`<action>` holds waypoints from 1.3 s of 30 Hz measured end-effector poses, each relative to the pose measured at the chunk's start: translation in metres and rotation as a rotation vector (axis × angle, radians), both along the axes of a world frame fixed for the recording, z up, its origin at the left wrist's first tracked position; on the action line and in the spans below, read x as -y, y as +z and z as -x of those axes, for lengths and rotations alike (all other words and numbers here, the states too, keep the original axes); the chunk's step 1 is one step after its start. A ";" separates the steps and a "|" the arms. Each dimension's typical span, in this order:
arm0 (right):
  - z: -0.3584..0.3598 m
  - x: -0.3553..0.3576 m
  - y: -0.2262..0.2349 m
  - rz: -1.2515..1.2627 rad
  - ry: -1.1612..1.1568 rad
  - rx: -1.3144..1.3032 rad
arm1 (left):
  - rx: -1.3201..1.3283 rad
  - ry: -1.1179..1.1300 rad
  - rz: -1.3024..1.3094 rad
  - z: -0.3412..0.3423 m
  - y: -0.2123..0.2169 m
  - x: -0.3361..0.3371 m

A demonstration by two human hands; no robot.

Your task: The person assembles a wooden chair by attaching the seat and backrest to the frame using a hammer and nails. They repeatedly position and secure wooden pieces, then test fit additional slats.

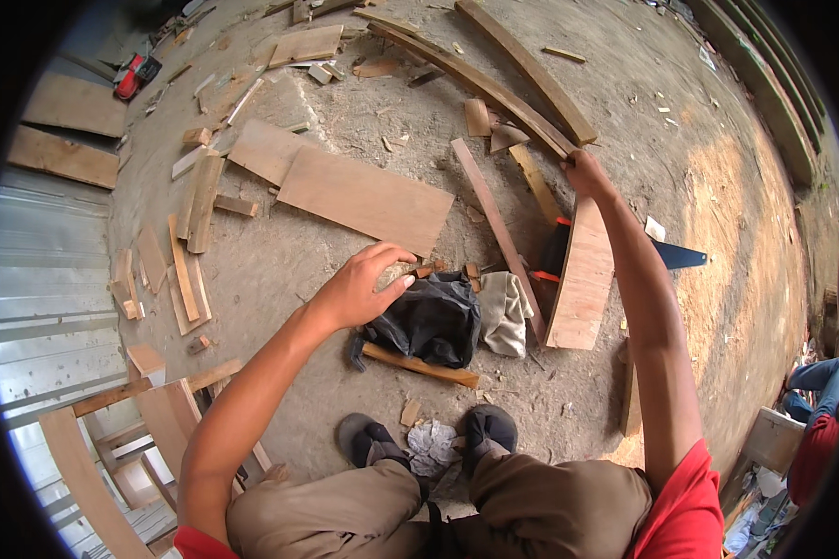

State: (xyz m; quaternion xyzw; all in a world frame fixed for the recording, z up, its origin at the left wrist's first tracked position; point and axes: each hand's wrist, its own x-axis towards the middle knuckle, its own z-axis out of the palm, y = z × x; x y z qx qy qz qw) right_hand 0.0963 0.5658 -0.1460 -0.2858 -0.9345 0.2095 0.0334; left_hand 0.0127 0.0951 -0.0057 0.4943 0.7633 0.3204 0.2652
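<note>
My right hand (587, 174) is closed on the near end of a long wooden strip (494, 88) that stretches away to the far left. Under that forearm lies a plywood board (583, 279), and a handsaw's dark blade (680, 256) sticks out on its right. The saw's black and orange handle (557, 250) shows at the board's left. My left hand (368, 284) has its fingers apart and holds nothing. It hovers at the edge of a black plastic bag (435, 317). A hammer with a wooden handle (419, 364) lies just in front of the bag.
Plywood panels (368, 196) lie beyond my left hand. A thick beam (531, 70) rests at the back, a beige cloth (505, 312) beside the bag. A wooden frame (103, 475) stands at lower left. At the right edge sits another person (820, 401).
</note>
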 end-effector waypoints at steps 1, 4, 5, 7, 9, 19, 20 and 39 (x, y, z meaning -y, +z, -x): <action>-0.002 -0.001 -0.001 0.031 0.027 -0.053 | 0.004 0.006 -0.005 0.002 0.001 0.002; -0.005 -0.007 0.005 0.176 0.083 -0.112 | -0.011 0.019 -0.008 0.005 0.001 0.004; -0.002 -0.001 0.010 0.202 0.065 -0.115 | -0.005 0.027 0.002 0.006 0.003 0.007; 0.007 0.021 0.026 0.259 0.041 -0.116 | 0.009 0.056 0.024 0.007 0.006 0.017; -0.001 0.027 0.030 0.105 0.040 -0.181 | 0.002 0.044 0.012 0.006 0.008 0.019; -0.005 0.055 0.049 -0.161 0.153 -0.405 | -0.010 0.089 0.067 0.009 0.021 0.046; 0.002 0.059 0.054 -0.167 0.153 -0.451 | -0.018 0.092 0.067 0.011 0.023 0.048; 0.008 0.091 0.129 -0.599 0.467 -0.489 | -0.499 0.388 -0.155 0.032 0.049 0.074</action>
